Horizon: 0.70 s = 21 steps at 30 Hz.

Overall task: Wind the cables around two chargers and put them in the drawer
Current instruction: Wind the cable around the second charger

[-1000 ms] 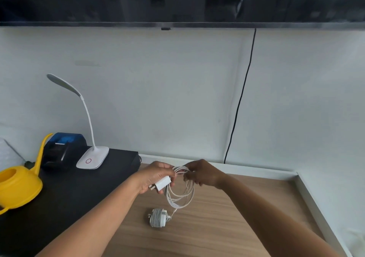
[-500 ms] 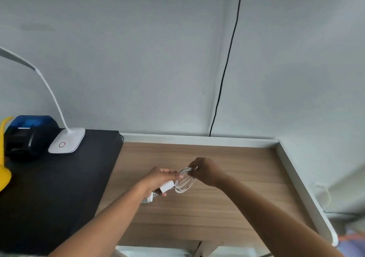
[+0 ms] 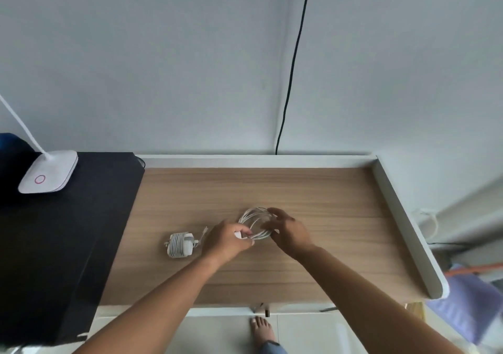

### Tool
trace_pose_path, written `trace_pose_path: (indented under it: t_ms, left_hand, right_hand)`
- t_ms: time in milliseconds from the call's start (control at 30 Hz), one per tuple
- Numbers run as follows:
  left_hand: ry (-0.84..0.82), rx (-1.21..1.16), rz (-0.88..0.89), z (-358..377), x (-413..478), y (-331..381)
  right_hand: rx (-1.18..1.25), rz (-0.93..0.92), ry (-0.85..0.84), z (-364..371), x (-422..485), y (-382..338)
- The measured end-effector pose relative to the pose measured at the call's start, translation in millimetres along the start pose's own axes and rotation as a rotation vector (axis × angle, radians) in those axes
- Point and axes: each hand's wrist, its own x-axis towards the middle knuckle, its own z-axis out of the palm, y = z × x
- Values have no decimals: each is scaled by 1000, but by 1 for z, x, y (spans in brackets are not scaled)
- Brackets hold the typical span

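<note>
1. Holding a small white charger (image 3: 240,235), the left hand (image 3: 230,240) has its fingers curled tight around it, so only a little white corner peeks out.
2. The right hand (image 3: 290,231) is just beside the left one. Its fingers are bent and hooked into the loops of the white cable (image 3: 254,214).
3. The cable makes a round bunch of loops between the two hands and runs over to the charger in the left hand.
4. Both hands are low over the wooden desk (image 3: 313,190), near its middle. I cannot tell if the loops touch the wood.
5. A second charger (image 3: 179,244) lies on the desk, close to the left hand on its left side. Its own cable is wrapped round and round its body.
6. The desk has a white raised edge (image 3: 394,212) along its back and right side.
7. A black table (image 3: 68,231) stands against the left side of the desk, with a white lamp (image 3: 47,174) on its far part.
8. A thin black wire (image 3: 291,67) runs down the wall to the back of the desk.
9. A bare foot (image 3: 262,330) shows on the floor below the near edge of the desk.
</note>
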Motion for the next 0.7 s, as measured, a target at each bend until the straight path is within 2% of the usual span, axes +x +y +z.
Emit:
trace_pose_path:
  t_ms: [200,333,400,467,700]
  left_hand:
    - [-69,-6,-7,35,6,-13]
    - [-87,-43,-36,39,7,-12]
    - [-116,-135,-66,38,8,-12]
    - [-159,-276,-121,35,8,-11]
    - [-151,-705,-272,17,-3,4]
  right_hand:
    - [-136,-78,0,21,-10,23]
    - [-193,-86,-161,16,-9,23]
    - [-250,-70,-267,10,-9,21]
    - [-242,-50,-297,5,-12,19]
    - [-72,-128,-76,0,-14,6]
